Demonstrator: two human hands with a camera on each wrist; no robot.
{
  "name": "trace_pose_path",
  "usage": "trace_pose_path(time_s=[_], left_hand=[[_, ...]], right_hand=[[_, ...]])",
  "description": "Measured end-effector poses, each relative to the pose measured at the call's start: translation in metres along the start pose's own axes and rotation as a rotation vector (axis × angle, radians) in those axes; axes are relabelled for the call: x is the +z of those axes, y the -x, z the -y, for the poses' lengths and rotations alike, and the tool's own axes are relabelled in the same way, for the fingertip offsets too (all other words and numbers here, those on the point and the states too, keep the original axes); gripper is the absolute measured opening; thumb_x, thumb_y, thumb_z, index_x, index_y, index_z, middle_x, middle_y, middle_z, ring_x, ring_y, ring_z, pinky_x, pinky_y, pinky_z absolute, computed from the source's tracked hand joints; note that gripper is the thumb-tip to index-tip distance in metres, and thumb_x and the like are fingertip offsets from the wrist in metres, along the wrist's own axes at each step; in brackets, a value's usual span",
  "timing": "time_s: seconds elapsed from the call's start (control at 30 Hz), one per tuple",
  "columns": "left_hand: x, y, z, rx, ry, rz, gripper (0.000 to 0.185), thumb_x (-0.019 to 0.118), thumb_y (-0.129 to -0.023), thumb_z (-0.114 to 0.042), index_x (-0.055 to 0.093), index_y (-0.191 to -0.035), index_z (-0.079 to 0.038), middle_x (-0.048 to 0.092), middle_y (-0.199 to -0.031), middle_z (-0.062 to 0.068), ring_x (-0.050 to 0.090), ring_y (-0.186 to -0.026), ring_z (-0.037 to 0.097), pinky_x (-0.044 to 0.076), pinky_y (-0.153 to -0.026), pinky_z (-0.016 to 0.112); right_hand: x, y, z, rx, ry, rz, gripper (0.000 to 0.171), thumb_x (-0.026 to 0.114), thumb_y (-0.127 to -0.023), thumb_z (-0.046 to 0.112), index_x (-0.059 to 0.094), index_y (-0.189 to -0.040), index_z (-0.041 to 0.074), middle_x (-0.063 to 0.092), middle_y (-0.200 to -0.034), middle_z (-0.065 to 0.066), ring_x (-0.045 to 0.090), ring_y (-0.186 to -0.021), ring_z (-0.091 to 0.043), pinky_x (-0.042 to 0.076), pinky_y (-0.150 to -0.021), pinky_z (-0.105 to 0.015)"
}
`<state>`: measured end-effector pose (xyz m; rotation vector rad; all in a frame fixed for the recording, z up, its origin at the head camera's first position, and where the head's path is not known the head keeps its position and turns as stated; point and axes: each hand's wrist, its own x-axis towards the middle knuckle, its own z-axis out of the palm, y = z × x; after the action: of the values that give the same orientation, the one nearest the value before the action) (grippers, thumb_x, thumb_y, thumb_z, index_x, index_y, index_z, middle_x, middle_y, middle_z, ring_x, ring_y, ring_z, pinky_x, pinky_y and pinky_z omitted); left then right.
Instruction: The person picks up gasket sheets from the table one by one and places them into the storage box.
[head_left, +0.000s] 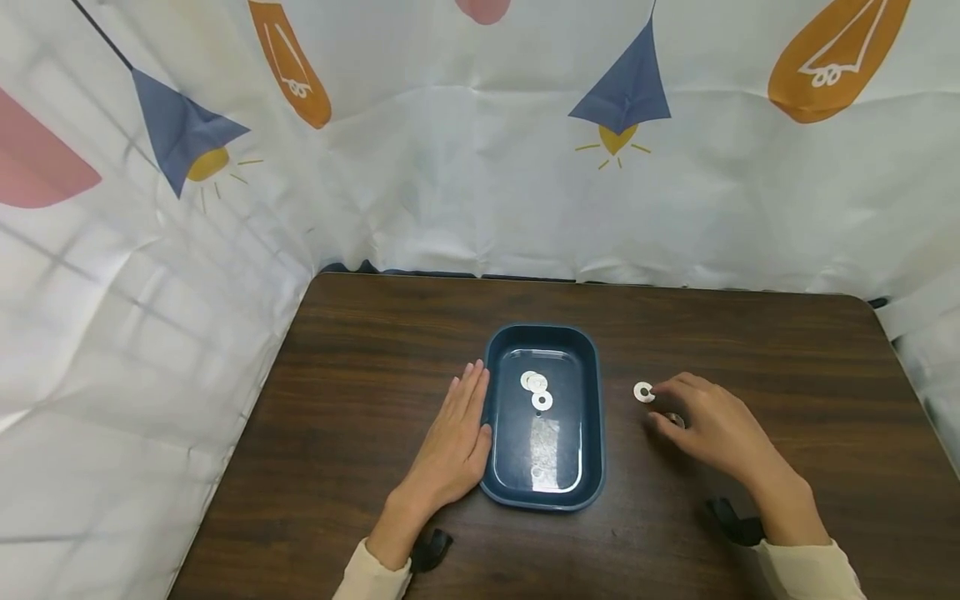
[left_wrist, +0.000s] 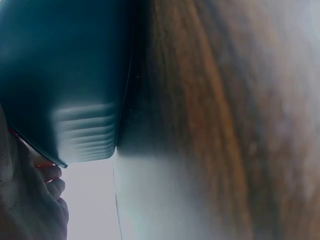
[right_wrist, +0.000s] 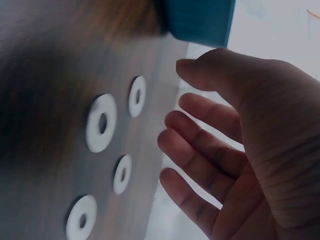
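Observation:
A dark blue rectangular tray [head_left: 602,433] sits on the table, with three white washers [head_left: 537,383] lying inside it, two of them overlapping. My left hand [head_left: 450,446] rests along the tray's left side, fingers straight and touching its outer wall [left_wrist: 60,60]. To the right of the tray, my right hand [head_left: 716,425] hovers over loose washers, thumb and fingers apart with nothing between them. One washer [head_left: 637,392] shows by its fingertips, and another is partly hidden beneath. Several flat white washers [right_wrist: 95,137] lie on the table beside the right hand [right_wrist: 270,140] in the right wrist view.
The dark wood-grain table [head_left: 360,358] ends at a straight back edge. Behind it and on the left hangs a white cloth [head_left: 450,183] printed with lamps and bulbs. Black straps [head_left: 431,550] circle both wrists.

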<state>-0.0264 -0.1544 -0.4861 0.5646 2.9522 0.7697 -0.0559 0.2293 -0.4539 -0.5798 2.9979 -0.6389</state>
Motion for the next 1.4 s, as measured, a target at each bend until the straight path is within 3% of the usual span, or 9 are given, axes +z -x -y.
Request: trace_pose_path(time_s=[0.23, 0.67, 0.87, 1.1, 1.4], left_hand=[[-0.006, -0.001, -0.002, -0.007, -0.04, 0.033, 0.078, 0.05, -0.107, -0.025, 0.008, -0.172, -0.013, 0.001, -0.181, 0.0, -0.001, -0.168, 0.015, 0.014, -0.138, 0.047], [-0.01, -0.005, -0.003, 0.03, -0.094, -0.021, 0.069, 0.049, -0.107, -0.024, 0.024, -0.168, -0.006, 0.018, -0.18, 0.008, 0.015, -0.168, 0.025, 0.02, -0.136, 0.051], [-0.008, -0.005, -0.001, 0.055, -0.105, -0.025, 0.069, 0.046, -0.107, -0.022, 0.021, -0.169, -0.004, 0.015, -0.18, 0.009, 0.013, -0.169, 0.024, 0.02, -0.136, 0.05], [-0.006, -0.003, -0.001, 0.052, -0.121, -0.035, 0.071, 0.049, -0.106, -0.022, 0.02, -0.169, -0.005, 0.015, -0.18, 0.008, 0.015, -0.168, 0.025, 0.022, -0.136, 0.051], [-0.004, -0.003, -0.001, 0.047, -0.099, -0.029, 0.071, 0.048, -0.107, -0.022, 0.018, -0.17, -0.007, 0.014, -0.181, 0.006, 0.014, -0.168, 0.024, 0.022, -0.136, 0.051]], right_hand=[[0.005, 0.017, -0.009, 0.025, 0.067, -0.042, 0.035, 0.084, -0.085, 0.021, 0.076, -0.115, 0.005, 0.075, -0.118, -0.02, 0.071, -0.109, -0.044, 0.056, -0.089, -0.065], [0.016, 0.036, -0.019, 0.041, 0.081, -0.065, 0.035, 0.09, -0.079, 0.02, 0.077, -0.109, 0.007, 0.075, -0.106, -0.013, 0.072, -0.091, -0.033, 0.057, -0.075, -0.057], [0.017, 0.039, -0.019, 0.085, 0.069, -0.044, 0.038, 0.091, -0.079, 0.019, 0.077, -0.112, 0.008, 0.075, -0.11, -0.015, 0.073, -0.096, -0.036, 0.056, -0.078, -0.059], [0.015, 0.034, -0.016, 0.121, 0.07, -0.023, 0.039, 0.087, -0.084, 0.023, 0.073, -0.116, 0.008, 0.075, -0.107, -0.011, 0.071, -0.092, -0.029, 0.055, -0.08, -0.058], [0.017, 0.031, -0.014, 0.154, 0.064, -0.016, 0.023, 0.085, -0.085, 0.024, 0.076, -0.102, 0.012, 0.075, -0.098, -0.005, 0.072, -0.087, -0.025, 0.056, -0.077, -0.056]])
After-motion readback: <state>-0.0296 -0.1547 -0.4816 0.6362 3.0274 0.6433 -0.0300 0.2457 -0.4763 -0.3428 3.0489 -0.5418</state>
